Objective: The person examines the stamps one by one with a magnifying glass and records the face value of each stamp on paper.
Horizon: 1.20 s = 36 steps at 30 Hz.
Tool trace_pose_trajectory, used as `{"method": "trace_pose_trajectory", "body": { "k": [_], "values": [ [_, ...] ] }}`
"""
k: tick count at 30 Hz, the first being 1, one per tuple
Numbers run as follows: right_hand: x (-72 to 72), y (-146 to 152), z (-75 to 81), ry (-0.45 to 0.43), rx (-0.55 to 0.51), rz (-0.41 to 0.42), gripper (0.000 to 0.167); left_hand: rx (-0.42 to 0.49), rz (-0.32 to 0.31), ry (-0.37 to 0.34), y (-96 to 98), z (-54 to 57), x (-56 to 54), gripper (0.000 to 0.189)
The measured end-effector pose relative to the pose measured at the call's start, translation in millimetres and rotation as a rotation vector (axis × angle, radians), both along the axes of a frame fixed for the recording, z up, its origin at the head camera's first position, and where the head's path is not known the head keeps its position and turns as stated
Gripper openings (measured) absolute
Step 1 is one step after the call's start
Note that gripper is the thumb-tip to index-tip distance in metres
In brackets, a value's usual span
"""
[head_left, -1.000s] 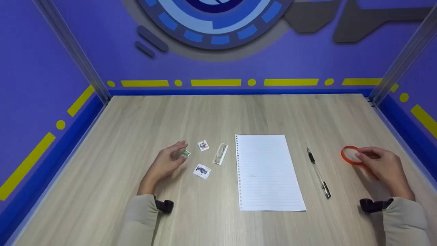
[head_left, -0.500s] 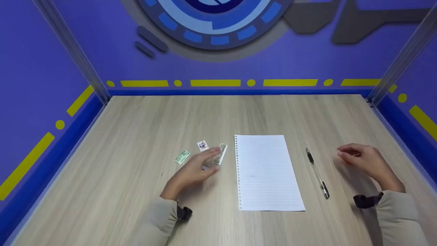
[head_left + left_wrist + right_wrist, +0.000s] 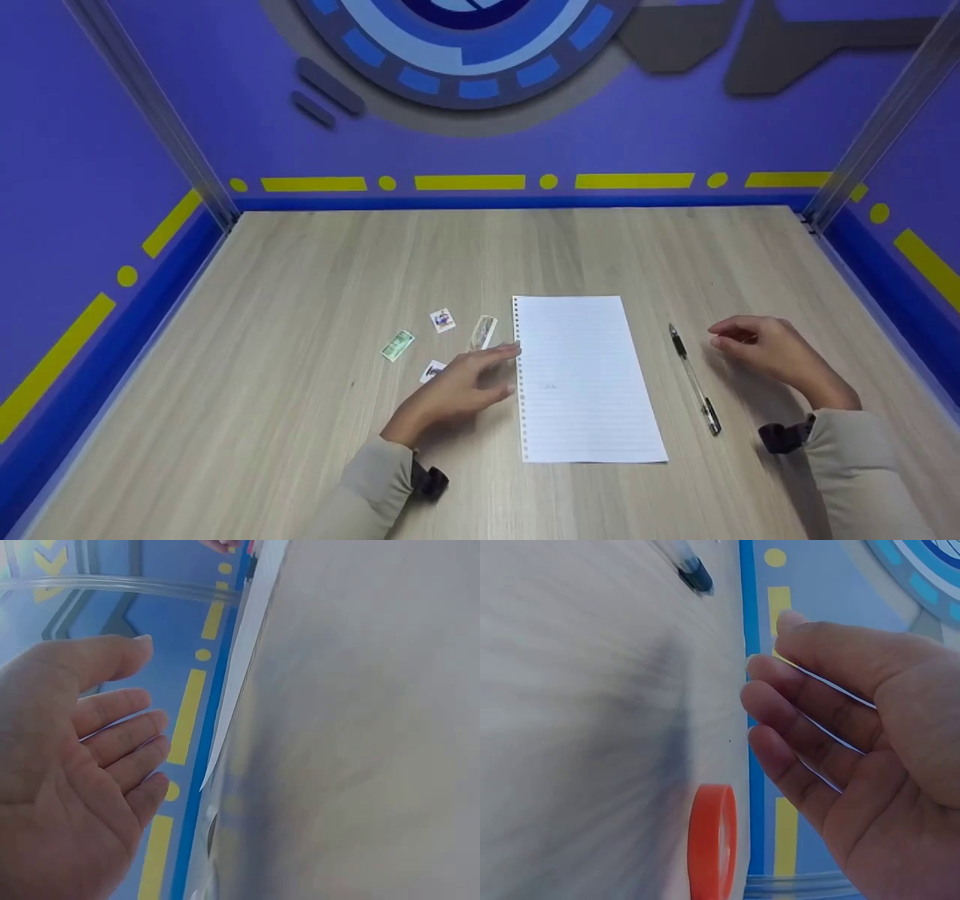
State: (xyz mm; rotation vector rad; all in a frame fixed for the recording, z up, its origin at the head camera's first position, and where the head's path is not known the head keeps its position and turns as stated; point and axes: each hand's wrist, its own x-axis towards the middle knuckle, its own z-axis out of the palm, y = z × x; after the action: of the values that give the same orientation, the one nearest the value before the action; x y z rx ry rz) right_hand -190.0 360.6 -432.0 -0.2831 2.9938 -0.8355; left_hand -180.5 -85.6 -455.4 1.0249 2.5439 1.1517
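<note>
In the head view my left hand [image 3: 457, 386] hovers at the punched left edge of a lined sheet of paper [image 3: 589, 375], holding nothing. The left wrist view shows its fingers [image 3: 124, 739] extended and relaxed. Around it lie a green stamp [image 3: 397, 345], a stamp with a purple picture [image 3: 442, 320], a long narrow stamp [image 3: 484, 328] and a grey-pictured stamp [image 3: 432, 370], the last two partly covered by the hand. My right hand [image 3: 784, 356], loosely curled and holding nothing, is right of a clear-barrelled pen [image 3: 694, 379].
In the right wrist view, an orange-rimmed magnifying glass [image 3: 712, 844] is near the right hand; in the head view that hand hides it. Blue-purple panels [image 3: 480, 150] wall the wooden table [image 3: 360, 255] at the back and sides.
My left hand has moved right, from the green stamp across the others to the paper's edge. My right hand has let go of the magnifying glass and shifted left toward the pen.
</note>
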Motion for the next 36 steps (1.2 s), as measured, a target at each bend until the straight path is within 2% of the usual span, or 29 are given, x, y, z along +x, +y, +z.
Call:
{"method": "trace_pose_trajectory", "body": {
  "k": [7,14,22,28,36],
  "values": [
    [-3.2,-6.9,-3.3,-0.006,0.004,0.042,0.027,0.008,-0.005,-0.042,7.2,-8.1,1.8,0.053],
    [-6.8,-15.5,-5.4,-0.009,0.005,0.072,0.024,-0.020,-0.011,-0.087,16.5,-11.5,2.6,0.055],
    [-9.0,-21.7,-10.6,0.001,-0.005,0.110,0.023,-0.062,-0.041,-0.071,24.3,-18.8,4.1,0.055],
    [-8.8,-25.4,-16.0,-0.007,-0.005,0.107,0.024,-0.097,-0.049,-0.082,25.0,-19.3,5.9,0.057],
    [-9.5,-28.0,-15.9,-0.034,0.017,0.108,0.028,-0.097,-0.086,-0.068,23.4,-20.9,5.3,0.055]
  ]
}}
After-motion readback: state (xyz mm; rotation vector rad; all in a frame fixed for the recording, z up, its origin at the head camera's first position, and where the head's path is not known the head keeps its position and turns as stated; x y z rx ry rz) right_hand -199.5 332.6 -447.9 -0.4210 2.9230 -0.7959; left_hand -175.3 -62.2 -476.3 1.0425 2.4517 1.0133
